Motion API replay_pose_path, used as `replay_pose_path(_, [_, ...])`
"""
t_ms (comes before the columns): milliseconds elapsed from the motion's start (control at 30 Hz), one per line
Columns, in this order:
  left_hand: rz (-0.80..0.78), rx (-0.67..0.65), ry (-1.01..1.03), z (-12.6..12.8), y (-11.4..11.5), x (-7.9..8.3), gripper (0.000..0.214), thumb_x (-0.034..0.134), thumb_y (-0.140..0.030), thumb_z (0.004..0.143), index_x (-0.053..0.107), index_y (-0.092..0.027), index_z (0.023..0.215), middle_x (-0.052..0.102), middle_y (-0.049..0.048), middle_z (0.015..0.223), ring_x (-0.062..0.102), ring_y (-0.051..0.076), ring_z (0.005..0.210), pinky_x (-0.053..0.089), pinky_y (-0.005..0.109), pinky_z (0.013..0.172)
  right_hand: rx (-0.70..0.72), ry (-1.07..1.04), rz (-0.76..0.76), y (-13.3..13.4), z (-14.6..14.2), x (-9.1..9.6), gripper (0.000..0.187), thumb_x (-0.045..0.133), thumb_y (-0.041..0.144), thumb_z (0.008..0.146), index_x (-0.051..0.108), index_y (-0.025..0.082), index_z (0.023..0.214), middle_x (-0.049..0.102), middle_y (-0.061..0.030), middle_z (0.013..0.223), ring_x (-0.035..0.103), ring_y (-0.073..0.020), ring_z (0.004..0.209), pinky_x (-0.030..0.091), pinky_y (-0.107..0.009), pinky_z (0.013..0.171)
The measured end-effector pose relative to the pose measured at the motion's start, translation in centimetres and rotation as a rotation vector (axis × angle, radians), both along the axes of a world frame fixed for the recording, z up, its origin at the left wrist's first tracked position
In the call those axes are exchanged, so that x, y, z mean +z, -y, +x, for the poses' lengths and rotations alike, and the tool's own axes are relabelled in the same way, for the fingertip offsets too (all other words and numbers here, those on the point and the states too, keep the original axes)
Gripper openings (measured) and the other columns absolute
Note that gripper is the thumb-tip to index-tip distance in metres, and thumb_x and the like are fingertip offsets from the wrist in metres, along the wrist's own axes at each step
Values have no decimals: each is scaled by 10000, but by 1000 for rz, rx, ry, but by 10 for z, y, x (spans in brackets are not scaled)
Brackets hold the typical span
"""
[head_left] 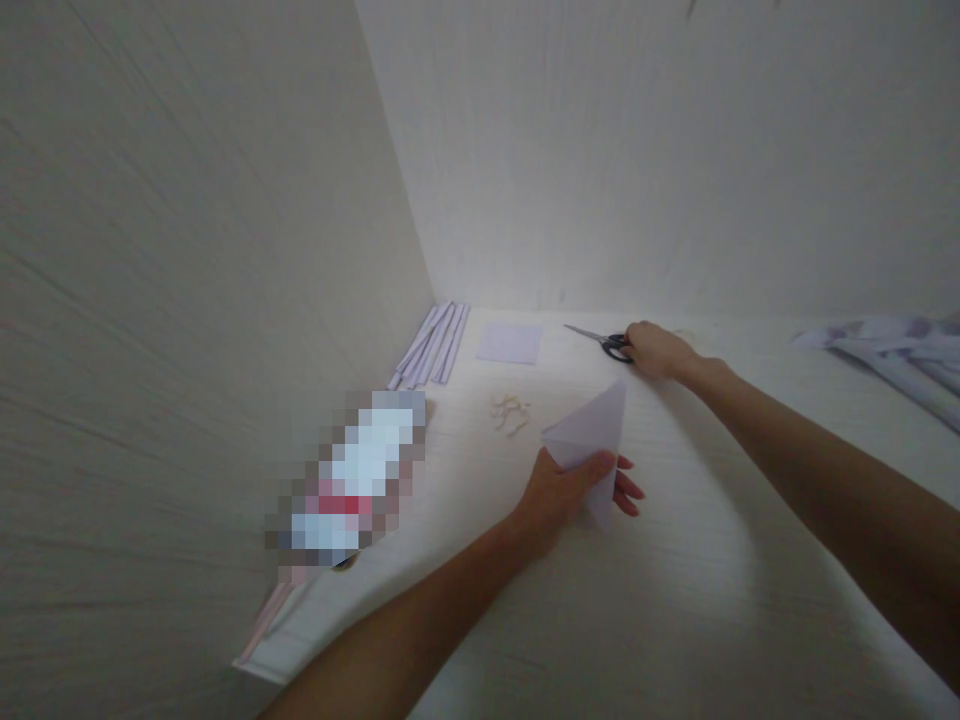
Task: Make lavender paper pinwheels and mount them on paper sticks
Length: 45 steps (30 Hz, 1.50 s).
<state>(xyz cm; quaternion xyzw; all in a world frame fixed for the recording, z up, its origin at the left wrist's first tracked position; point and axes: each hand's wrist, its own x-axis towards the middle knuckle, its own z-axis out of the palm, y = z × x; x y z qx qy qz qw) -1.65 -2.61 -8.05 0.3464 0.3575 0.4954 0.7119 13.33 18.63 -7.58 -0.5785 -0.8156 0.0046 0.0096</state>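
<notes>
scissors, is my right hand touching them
Touching. The head view shows the right hand closed over the black handles of the scissors, with only the blades poking out on its left. The left hand holds the folded paper.

Dim, soft-focus view; a bright glare washes the white table (675,600) centre, walls fall grey, edges bend.

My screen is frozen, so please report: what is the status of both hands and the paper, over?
Left hand pinches folded paper. Right hand on scissors handles, grip unclear. Rubber bands lie beside paper, not touching.
</notes>
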Motion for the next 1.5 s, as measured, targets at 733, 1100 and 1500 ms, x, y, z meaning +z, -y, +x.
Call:
replay_pose_path(733, [57, 27, -20, -5, -7, -5, 187, 569, -286, 665, 553, -100, 668, 602, 30, 577, 498, 82, 441, 364, 219, 464, -193, -1588, -870, 202, 48, 16, 223, 579, 401, 678, 564, 180, 706, 496, 10, 603, 365, -30, 411, 308, -149, 384])
replay_pose_path(1100, [14, 51, -90, -2, -5, -2, 191, 562, -296, 669, 550, -109, 631, 577, 16, 541, 464, 69, 428, 348, 208, 453, 142, -1107, -1004, 234, 62, 9, 454, 445, 599, 671, 466, 159, 558, 398, 18, 428, 266, -56, 339, 160, -209, 320])
replay_pose_path(1500, [58, 82, -170, -2, 2, -2, 169, 564, -280, 664, 577, -120, 612, 564, 13, 580, 466, 70, 483, 348, 197, 454, 115, -1031, -1070, 239, 64, 5, 430, 449, 553, 708, 417, 156, 547, 406, 30, 425, 324, -55, 370, 217, -189, 359])
